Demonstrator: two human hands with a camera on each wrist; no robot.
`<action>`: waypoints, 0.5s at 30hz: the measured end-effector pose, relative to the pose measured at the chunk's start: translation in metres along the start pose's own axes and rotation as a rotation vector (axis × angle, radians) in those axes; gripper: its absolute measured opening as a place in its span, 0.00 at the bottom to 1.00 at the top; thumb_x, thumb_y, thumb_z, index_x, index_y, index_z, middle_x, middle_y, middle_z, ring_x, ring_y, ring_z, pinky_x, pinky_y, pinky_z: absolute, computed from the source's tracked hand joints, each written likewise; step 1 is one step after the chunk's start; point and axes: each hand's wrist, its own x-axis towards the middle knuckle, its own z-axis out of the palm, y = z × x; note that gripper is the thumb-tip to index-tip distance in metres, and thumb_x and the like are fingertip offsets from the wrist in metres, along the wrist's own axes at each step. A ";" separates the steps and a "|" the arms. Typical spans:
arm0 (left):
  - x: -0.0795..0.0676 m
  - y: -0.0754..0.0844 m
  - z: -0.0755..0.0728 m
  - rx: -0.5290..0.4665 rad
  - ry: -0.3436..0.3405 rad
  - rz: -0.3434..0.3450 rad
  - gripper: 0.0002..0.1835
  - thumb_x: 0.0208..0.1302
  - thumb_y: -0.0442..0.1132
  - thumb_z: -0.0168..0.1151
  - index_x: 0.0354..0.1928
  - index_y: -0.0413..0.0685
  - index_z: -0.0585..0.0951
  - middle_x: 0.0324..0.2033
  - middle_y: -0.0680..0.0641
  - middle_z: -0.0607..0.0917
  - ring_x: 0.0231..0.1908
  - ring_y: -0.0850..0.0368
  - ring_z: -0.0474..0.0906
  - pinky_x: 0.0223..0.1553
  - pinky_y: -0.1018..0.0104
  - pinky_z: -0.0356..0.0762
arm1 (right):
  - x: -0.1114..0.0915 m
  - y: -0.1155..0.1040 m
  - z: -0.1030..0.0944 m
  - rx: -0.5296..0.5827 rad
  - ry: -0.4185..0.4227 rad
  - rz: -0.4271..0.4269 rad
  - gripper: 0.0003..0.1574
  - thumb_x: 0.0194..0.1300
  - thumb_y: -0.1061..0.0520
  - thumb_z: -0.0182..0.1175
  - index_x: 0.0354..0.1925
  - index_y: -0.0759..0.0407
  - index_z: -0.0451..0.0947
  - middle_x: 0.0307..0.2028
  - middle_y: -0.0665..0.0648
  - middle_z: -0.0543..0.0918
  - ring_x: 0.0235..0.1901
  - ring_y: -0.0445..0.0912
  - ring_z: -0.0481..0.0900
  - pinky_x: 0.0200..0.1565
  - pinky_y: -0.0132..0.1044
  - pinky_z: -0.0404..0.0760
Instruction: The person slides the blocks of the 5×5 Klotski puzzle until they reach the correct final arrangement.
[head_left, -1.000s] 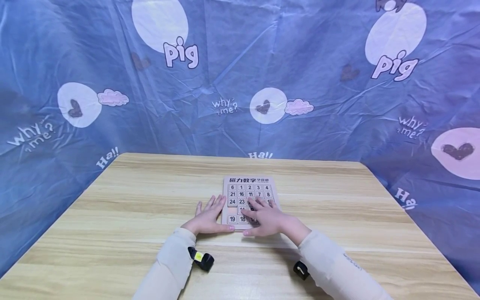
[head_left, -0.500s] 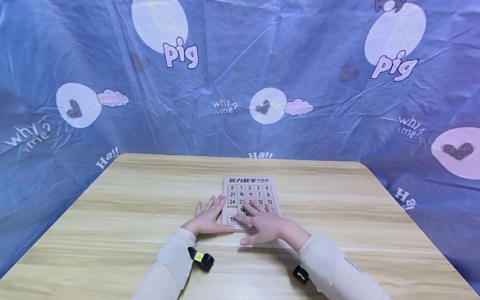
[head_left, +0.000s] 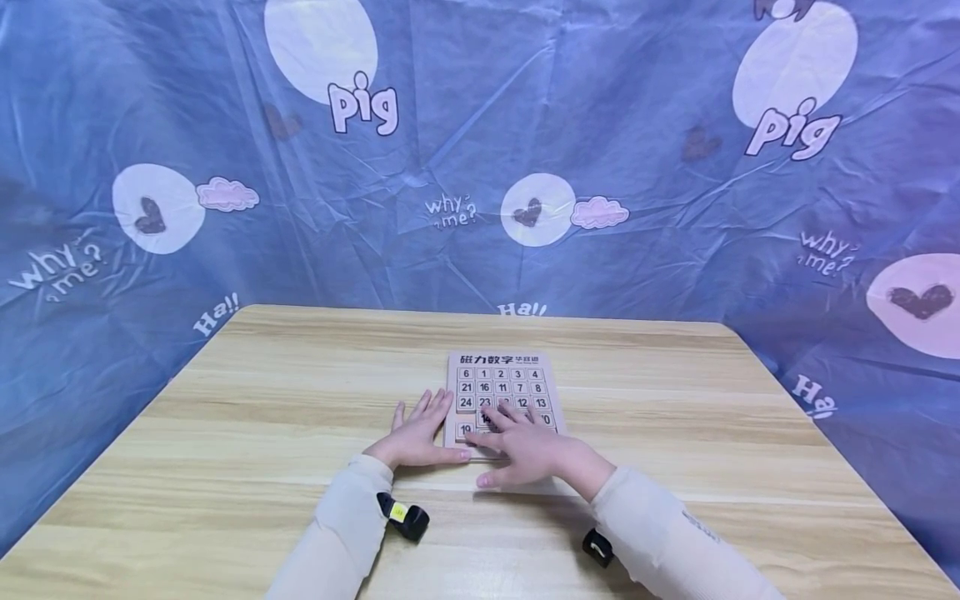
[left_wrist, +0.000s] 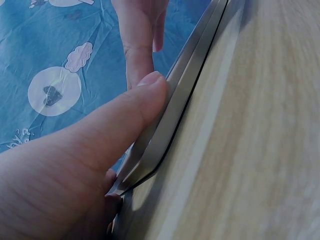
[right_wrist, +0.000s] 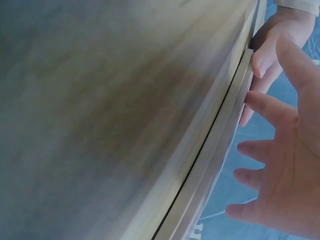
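A number sliding puzzle [head_left: 543,364] with several square tiles lies flat on the table. My left hand [head_left: 416,437] steadies its near left corner: straight, spread fingers run along the left side, and the thumb [left_wrist: 130,107] presses the near edge. Over the lower tiles my right hand [head_left: 528,447] is spread palm down, its index fingertip at the tile numbered 19 [head_left: 465,429]. That hand hides most of the bottom row and parts of the rows above. In the right wrist view, the index fingertip meets the puzzle's edge [right_wrist: 215,155] while the other fingers spread above the board.
The puzzle rests on a wood-grain table [head_left: 300,358]. Behind and beside it hangs a blue printed cloth [head_left: 450,100]. Black wrist devices are strapped to the left sleeve [head_left: 330,533] and the right sleeve [head_left: 660,533].
My right hand has shifted left and slightly nearer to me. Tile 19 has slid away from me into the gap above it. The left hand has stayed put.
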 end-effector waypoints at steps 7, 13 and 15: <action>0.000 -0.001 0.000 -0.001 0.006 0.002 0.55 0.42 0.70 0.53 0.65 0.43 0.47 0.64 0.43 0.46 0.62 0.46 0.35 0.55 0.42 0.24 | 0.005 0.005 0.002 0.009 0.027 0.017 0.39 0.52 0.30 0.48 0.61 0.40 0.59 0.64 0.63 0.47 0.61 0.62 0.40 0.52 0.65 0.40; 0.001 -0.001 0.001 -0.002 0.006 0.007 0.55 0.42 0.69 0.54 0.65 0.43 0.47 0.64 0.43 0.46 0.62 0.46 0.35 0.54 0.42 0.24 | 0.009 0.008 0.002 0.018 0.028 0.035 0.40 0.52 0.30 0.47 0.62 0.40 0.58 0.64 0.63 0.45 0.60 0.64 0.39 0.52 0.65 0.38; 0.001 -0.001 0.001 0.000 0.006 0.008 0.54 0.42 0.69 0.54 0.65 0.43 0.47 0.64 0.43 0.46 0.62 0.46 0.34 0.54 0.43 0.24 | 0.010 0.009 0.002 0.013 0.031 0.038 0.40 0.52 0.30 0.47 0.62 0.40 0.58 0.64 0.63 0.45 0.60 0.64 0.40 0.52 0.65 0.39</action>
